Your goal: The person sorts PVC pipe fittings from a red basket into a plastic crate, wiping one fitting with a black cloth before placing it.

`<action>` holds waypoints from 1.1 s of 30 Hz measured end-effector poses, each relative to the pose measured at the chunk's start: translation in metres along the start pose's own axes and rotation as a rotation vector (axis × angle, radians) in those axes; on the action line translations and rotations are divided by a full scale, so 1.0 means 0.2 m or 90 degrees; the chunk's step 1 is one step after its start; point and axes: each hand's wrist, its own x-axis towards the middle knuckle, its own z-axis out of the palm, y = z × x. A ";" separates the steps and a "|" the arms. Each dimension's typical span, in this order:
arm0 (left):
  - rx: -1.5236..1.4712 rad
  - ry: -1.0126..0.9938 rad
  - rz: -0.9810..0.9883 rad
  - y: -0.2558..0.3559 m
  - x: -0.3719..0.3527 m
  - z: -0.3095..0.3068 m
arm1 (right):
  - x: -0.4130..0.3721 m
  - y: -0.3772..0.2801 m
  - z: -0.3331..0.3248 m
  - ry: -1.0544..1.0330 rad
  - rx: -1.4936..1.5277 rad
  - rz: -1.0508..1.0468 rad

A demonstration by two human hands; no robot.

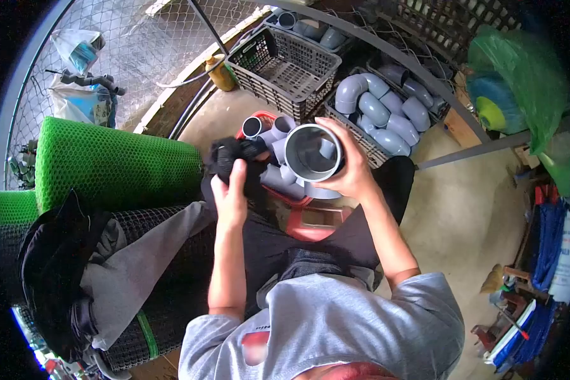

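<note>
My right hand (351, 166) grips a wide grey PVC pipe fitting (313, 153), its open mouth turned toward me. My left hand (229, 193) clutches a black cloth (231, 157) just left of the fitting. Below both hands a red basket (313, 221) holds several smaller grey pipe fittings (278, 136). I am seated, with dark trousers and a grey shirt in the lower view.
A grey plastic crate (285, 63) stands empty behind the red basket. Another crate (386, 114) to the right holds grey pipe elbows. Rolls of green mesh (107, 164) and black mesh (164, 304) lie left, with dark clothing on them. A green bag (519, 82) hangs right.
</note>
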 end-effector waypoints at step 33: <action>0.660 -0.528 0.048 -0.50 0.01 0.36 | -0.32 0.34 0.29 0.339 0.722 0.709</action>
